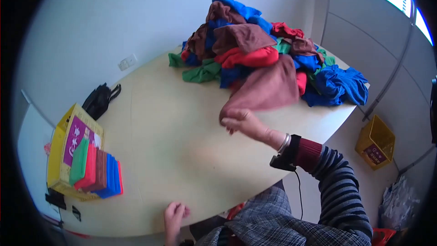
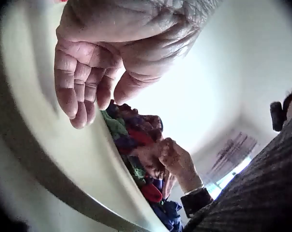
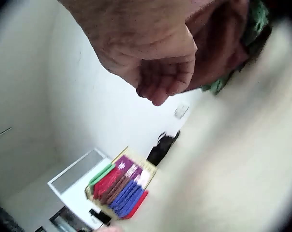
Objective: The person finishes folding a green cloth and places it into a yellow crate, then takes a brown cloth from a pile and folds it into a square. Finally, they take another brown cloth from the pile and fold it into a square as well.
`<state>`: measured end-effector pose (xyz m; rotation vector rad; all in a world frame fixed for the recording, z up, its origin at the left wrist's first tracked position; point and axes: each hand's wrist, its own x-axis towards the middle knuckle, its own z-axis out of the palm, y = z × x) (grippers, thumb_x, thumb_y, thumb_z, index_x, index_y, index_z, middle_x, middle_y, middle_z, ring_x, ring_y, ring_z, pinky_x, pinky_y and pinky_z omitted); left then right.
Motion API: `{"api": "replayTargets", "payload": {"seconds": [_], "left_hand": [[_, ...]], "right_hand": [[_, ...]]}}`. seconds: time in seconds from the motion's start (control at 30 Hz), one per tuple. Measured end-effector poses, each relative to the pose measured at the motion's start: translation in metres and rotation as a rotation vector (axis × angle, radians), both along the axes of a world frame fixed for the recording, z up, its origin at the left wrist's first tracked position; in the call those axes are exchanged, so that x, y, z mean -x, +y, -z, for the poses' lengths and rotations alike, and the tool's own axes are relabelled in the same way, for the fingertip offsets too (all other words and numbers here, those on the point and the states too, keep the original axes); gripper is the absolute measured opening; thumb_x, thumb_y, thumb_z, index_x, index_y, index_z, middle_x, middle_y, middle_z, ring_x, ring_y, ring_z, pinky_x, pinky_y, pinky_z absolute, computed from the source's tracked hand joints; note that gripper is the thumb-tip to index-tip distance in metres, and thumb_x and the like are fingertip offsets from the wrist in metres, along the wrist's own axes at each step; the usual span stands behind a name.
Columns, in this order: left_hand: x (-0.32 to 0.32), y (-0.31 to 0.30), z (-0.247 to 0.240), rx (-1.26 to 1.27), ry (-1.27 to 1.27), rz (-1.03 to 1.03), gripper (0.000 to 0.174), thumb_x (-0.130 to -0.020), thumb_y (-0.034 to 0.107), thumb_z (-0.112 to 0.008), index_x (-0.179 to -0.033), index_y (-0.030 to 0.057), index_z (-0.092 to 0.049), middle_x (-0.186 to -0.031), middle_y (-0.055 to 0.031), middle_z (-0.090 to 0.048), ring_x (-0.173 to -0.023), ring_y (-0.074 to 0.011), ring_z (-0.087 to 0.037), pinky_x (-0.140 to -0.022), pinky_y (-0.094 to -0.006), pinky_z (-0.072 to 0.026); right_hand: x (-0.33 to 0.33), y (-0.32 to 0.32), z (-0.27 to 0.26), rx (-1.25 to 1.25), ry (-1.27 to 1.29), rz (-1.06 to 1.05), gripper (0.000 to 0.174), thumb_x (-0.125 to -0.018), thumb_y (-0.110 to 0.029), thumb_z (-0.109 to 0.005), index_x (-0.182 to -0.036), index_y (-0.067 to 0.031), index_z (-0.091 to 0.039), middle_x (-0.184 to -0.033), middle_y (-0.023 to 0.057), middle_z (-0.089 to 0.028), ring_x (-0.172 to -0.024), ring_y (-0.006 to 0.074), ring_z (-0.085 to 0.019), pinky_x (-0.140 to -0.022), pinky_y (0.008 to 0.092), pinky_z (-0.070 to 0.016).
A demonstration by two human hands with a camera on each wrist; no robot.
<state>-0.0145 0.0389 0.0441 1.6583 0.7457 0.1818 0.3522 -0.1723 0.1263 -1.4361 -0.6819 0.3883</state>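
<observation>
My right hand (image 1: pixel 246 124) grips one corner of a brown cloth (image 1: pixel 271 86), which stretches back from the fingers to the front of a big heap of cloths (image 1: pixel 248 57). In the right wrist view the fingers are curled in, with the brown cloth (image 3: pixel 218 46) behind them. My left hand (image 1: pixel 174 214) is at the near edge of the table, holding nothing. Its fingers (image 2: pixel 68 96) hang loosely bent in the left wrist view. The heap mixes crumpled blue, red, green and brown pieces.
At the left of the table (image 1: pixel 154 146), a yellow box (image 1: pixel 59 150) holds folded cloths (image 1: pixel 95 171) in several colours. A black bag (image 1: pixel 98 100) lies by the wall near a socket (image 1: pixel 127 62). Another yellow bin (image 1: pixel 375 143) stands on the floor at right.
</observation>
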Motion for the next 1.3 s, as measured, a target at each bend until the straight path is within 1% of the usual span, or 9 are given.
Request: {"api": "replayTargets", "payload": {"seconds": [0.17,0.2,0.23,0.37,0.47,0.53,0.67,0.77,1.3], "left_hand": [[-0.029,-0.014,-0.018,-0.330,-0.069,0.162,0.017,-0.098,0.014,-0.063,-0.099,-0.0020,-0.066,-0.085,-0.0058,-0.069,-0.077,-0.0112,-0.066,-0.072,-0.0281,-0.0541],[-0.030,-0.020,-0.021,-0.357,-0.086,0.184,0.017,-0.098,0.014,-0.064,-0.098,-0.0023,-0.065,-0.085,-0.0064,-0.069,-0.077,-0.0108,-0.066,-0.072,-0.0284,-0.0537],[-0.032,-0.031,-0.032,-0.245,-0.150,0.260,0.018,-0.098,0.015,-0.064,-0.100,-0.0030,-0.066,-0.087,-0.0083,-0.070,-0.078,-0.0113,-0.066,-0.072,-0.0288,-0.0538],[-0.075,-0.109,-0.027,-0.020,-0.169,0.868,0.035,-0.097,0.015,-0.066,-0.126,-0.0024,-0.059,-0.107,-0.0100,-0.070,-0.086,-0.0135,-0.067,-0.076,-0.0267,-0.0557],[-0.110,-0.191,-0.020,0.250,0.021,1.509,0.057,-0.098,0.020,-0.067,-0.146,0.0015,-0.043,-0.123,-0.0069,-0.066,-0.093,-0.0139,-0.067,-0.079,-0.0241,-0.0558],[-0.133,-0.238,0.026,0.374,-0.386,1.917,0.045,-0.101,0.032,-0.059,-0.135,0.0028,-0.056,-0.120,-0.0127,-0.067,-0.079,-0.0140,-0.068,-0.071,-0.0256,-0.0560],[-0.110,-0.284,-0.002,0.588,-0.029,1.968,0.042,-0.107,0.037,-0.047,-0.110,-0.0008,-0.065,-0.094,-0.0097,-0.070,-0.069,-0.0133,-0.068,-0.063,-0.0238,-0.0558],[-0.117,-0.293,0.025,0.676,0.254,1.661,0.056,-0.106,0.051,-0.043,-0.086,0.0041,-0.066,-0.076,-0.0063,-0.067,-0.064,-0.0126,-0.065,-0.056,-0.0243,-0.0527],[-0.120,-0.276,-0.037,0.593,-0.201,0.985,0.053,-0.107,0.052,-0.041,-0.075,0.0109,-0.054,-0.063,0.0002,-0.052,-0.049,-0.0086,-0.049,-0.046,-0.0232,-0.0380]], "right_hand": [[0.055,0.007,-0.009,0.644,-0.088,-0.948,0.020,-0.100,-0.013,-0.061,-0.114,0.0014,-0.066,-0.095,0.0061,-0.067,-0.094,0.0144,-0.066,-0.081,0.0309,-0.0563],[0.044,0.008,-0.005,0.531,-0.518,-1.015,0.021,-0.099,-0.009,-0.060,-0.116,0.0008,-0.066,-0.099,0.0069,-0.068,-0.096,0.0156,-0.066,-0.082,0.0317,-0.0560],[0.031,0.005,0.000,0.393,-0.938,-1.026,0.023,-0.098,-0.005,-0.058,-0.119,0.0002,-0.065,-0.102,0.0077,-0.069,-0.099,0.0169,-0.067,-0.084,0.0325,-0.0557],[0.022,0.005,-0.092,0.543,-0.521,-0.652,0.028,-0.100,-0.006,-0.054,-0.126,-0.0022,-0.064,-0.118,0.0088,-0.069,-0.100,0.0179,-0.071,-0.086,0.0281,-0.0566],[0.054,0.000,-0.120,0.396,-0.599,-0.376,0.029,-0.102,-0.025,-0.058,-0.116,-0.0020,-0.070,-0.105,0.0075,-0.074,-0.095,0.0169,-0.073,-0.079,0.0278,-0.0570],[0.067,-0.010,-0.129,0.374,-0.562,-0.325,0.031,-0.105,-0.026,-0.054,-0.120,-0.0035,-0.069,-0.109,0.0087,-0.073,-0.097,0.0180,-0.073,-0.087,0.0287,-0.0579],[0.062,-0.048,-0.131,0.212,-0.410,-0.309,0.035,-0.106,-0.033,-0.053,-0.118,-0.0052,-0.071,-0.110,0.0102,-0.073,-0.098,0.0182,-0.073,-0.091,0.0292,-0.0578],[0.069,-0.070,-0.148,0.209,-0.227,-0.235,0.029,-0.104,-0.023,-0.059,-0.113,0.0018,-0.071,-0.102,0.0093,-0.074,-0.090,0.0163,-0.070,-0.083,0.0287,-0.0569],[0.103,-0.111,-0.132,0.322,-0.455,-0.255,0.035,-0.104,-0.033,-0.056,-0.120,-0.0045,-0.070,-0.104,0.0092,-0.075,-0.094,0.0153,-0.073,-0.090,0.0302,-0.0575]]}}
